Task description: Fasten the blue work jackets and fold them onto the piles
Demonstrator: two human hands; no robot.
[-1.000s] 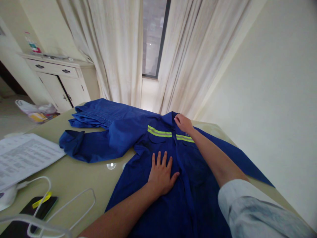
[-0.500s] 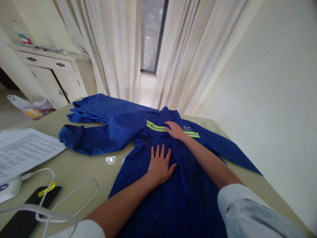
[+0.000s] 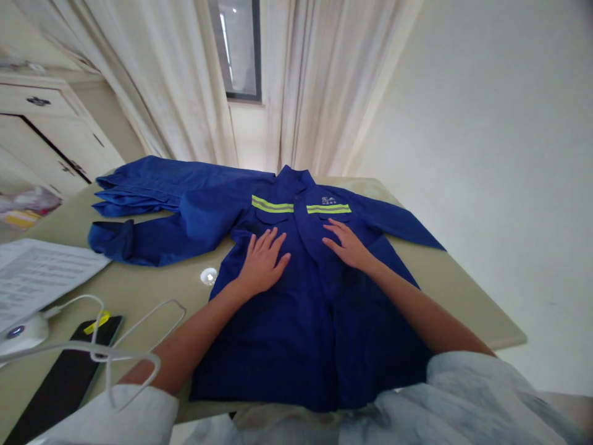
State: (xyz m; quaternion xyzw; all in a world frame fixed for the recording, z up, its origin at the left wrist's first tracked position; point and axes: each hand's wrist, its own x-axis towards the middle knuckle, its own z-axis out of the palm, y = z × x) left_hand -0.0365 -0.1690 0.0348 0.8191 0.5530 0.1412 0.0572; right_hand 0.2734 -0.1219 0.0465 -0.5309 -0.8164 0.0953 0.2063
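A dark blue work jacket point(image 3: 278, 334) lies front side up on the table, with yellow-green and grey reflective stripes across its chest and a small white logo on one side. My left hand point(image 3: 264, 262) rests flat on the jacket's front below the left stripe, fingers spread. Over the other front panel, just below the right chest pocket, is my right hand point(image 3: 347, 245), its fingers apart and holding nothing. One sleeve point(image 3: 157, 241) stretches to the left with its end bunched; the other sleeve point(image 3: 403, 219) runs off to the right.
Folded blue cloth point(image 3: 139, 185) lies at the table's point(image 3: 472, 296) far left. Printed paper sheets point(image 3: 46, 272), a white device point(image 3: 28, 330) with a looping cable and a black phone-like slab point(image 3: 65, 383) are on the left. Curtains point(image 3: 176, 74) hang behind; a wall stands right.
My right hand has come off the chest stripe and moved down the right panel. My left hand has shifted left across the jacket. The view has tilted, showing the jacket's bottom hem.
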